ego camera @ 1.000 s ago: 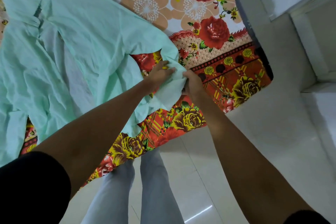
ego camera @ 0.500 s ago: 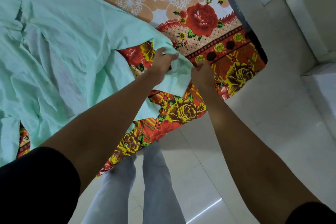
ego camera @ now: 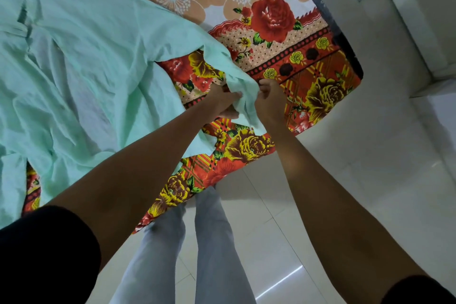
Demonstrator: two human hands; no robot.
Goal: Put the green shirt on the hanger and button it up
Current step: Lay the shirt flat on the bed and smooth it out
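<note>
The pale green shirt [ego camera: 81, 76] lies spread over the floral bedspread, its collar at the far left. One sleeve runs toward the bed's near right corner. My left hand [ego camera: 223, 101] grips the sleeve end from the left, fingers curled into the cloth. My right hand [ego camera: 267, 99] pinches the same sleeve end from the right, right next to the left hand. The sleeve's tip hangs bunched between the two hands. No hanger is in view.
The bed with its red and yellow flowered spread [ego camera: 308, 76] ends at a corner on the right. Beyond it is a pale tiled floor [ego camera: 370, 180] and a white wall base [ego camera: 419, 39]. My legs in light trousers [ego camera: 212, 242] stand against the bed's edge.
Both hands have stayed on the sleeve end and come closer together, bunching the cloth between them. The camera has shifted slightly over the bed.
</note>
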